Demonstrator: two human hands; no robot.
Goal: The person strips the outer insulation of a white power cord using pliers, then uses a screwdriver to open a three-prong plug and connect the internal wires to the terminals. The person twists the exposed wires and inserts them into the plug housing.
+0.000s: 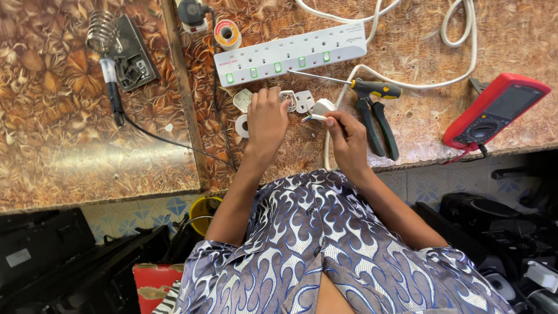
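White plug parts (289, 99) lie on the patterned brown worktop (70, 145) just below a white power strip (290, 55), at the centre of the view. The left hand (267, 116) rests over the open plug body, its fingers (273, 93) curled down onto it and pinching its edge. The right hand (347, 136) holds the end of a white cable (325, 107), its fingers closed around the lead where short bared wires point toward the plug body; the two hands are near each other but apart. A detached white plug cover (243, 100) and a small white roll of tape (242, 125) lie just left of the left hand. Beside the right hand sit dark-handled pliers (378, 125), and a screwdriver (343, 82) with a yellow-and-black handle lies between the pliers and the power strip. A red multimeter (494, 110) sits at the right edge of the worktop, well apart from the hands. At upper left a soldering iron (111, 87) rests by its coiled stand (103, 29), and a solder spool (226, 34) lies above the strip.
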